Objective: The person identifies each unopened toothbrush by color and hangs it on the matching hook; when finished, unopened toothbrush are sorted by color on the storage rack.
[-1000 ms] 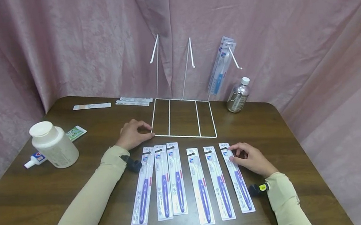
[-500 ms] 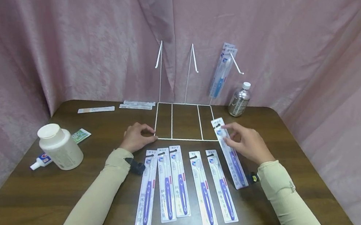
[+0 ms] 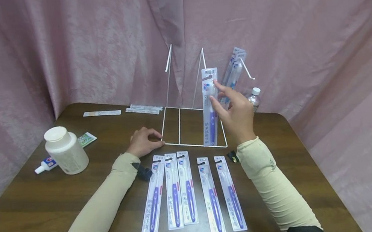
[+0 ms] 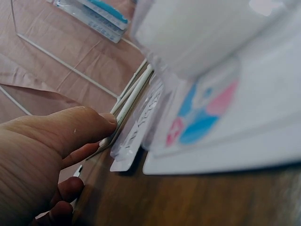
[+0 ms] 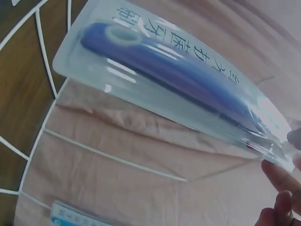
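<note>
Right hand [image 3: 236, 112] pinches pack [image 3: 209, 130] by right edge, upper half; pack upright over near right of rack [image 3: 189, 145], hiding tip of middle hook [image 3: 204, 58]. Left hand [image 3: 142, 142] pinches rack's near left corner; contact partly hidden, firmness hard to judge. Risks: edge-only pinch may let pack twist or slip; free lower end could catch rack; right hand could bump hanging packs [image 3: 235, 71] at far right; slack left hold may let rack shift.
</note>
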The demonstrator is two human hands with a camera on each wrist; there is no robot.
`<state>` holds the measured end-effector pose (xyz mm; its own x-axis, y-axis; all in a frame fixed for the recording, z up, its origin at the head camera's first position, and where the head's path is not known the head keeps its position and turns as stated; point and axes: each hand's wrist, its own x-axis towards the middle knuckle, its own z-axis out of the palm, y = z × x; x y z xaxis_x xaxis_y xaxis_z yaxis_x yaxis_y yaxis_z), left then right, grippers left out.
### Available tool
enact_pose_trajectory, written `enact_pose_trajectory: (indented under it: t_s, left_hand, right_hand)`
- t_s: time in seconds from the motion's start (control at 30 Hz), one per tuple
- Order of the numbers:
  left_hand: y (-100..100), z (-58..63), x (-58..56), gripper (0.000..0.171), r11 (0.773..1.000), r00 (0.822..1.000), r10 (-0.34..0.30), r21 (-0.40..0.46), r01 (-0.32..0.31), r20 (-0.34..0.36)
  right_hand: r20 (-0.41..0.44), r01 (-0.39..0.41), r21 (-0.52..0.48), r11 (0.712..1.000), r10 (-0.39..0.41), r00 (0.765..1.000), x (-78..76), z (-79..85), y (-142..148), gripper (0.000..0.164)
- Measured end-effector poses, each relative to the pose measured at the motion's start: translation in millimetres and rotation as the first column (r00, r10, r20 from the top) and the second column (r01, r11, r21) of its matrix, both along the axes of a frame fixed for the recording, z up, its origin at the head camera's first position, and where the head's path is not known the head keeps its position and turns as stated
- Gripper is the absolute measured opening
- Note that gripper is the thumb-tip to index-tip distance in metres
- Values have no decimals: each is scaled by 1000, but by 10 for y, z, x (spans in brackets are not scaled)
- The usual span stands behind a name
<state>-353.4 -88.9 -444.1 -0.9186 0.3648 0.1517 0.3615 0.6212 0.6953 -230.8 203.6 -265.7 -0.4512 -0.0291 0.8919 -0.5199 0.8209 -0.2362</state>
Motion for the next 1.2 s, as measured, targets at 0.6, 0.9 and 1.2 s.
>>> enact_pose_trajectory:
  t_s: [0.6, 0.9, 1.2]
  left_hand:
    - [224, -13, 101, 27, 1000, 1000, 7, 6, -7, -11]
    - [455, 4, 138, 26, 999, 999, -35, 2, 35, -9]
    - [429, 36, 139, 26, 1000, 1000, -30, 8, 30, -5]
  right_hand:
    - [273, 214, -201, 956, -155, 949, -1126, 7, 120, 43]
    - [356, 321, -215, 922, -233, 905, -1336, 102, 430, 47]
    - [347, 103, -517, 850, 98, 933, -699, -147, 611, 40]
